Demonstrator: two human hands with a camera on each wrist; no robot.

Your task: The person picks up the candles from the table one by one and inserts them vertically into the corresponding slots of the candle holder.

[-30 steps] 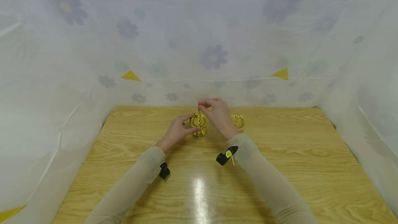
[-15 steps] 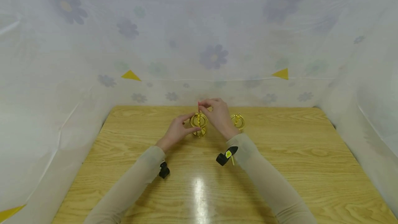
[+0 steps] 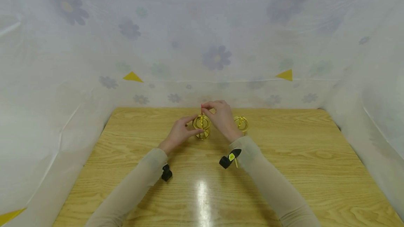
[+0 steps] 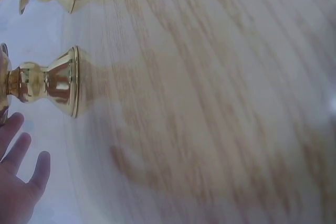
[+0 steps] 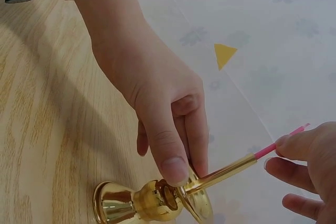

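Left hand (image 5: 157, 103) grips brass candleholder (image 5: 152, 200) mid-frame; right hand (image 5: 307, 174) pinches pink candle (image 5: 275, 145) tip, axis in socket.

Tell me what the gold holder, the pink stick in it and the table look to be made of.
Gold holder: likely polished brass or brass-plated metal, given its mirror-like reflections.
Pink stick: thin, matte; possibly incense or a slim candle, hard to tell.
Table: wood or wood-look laminate; printed-looking grain with a glossy glare patch.
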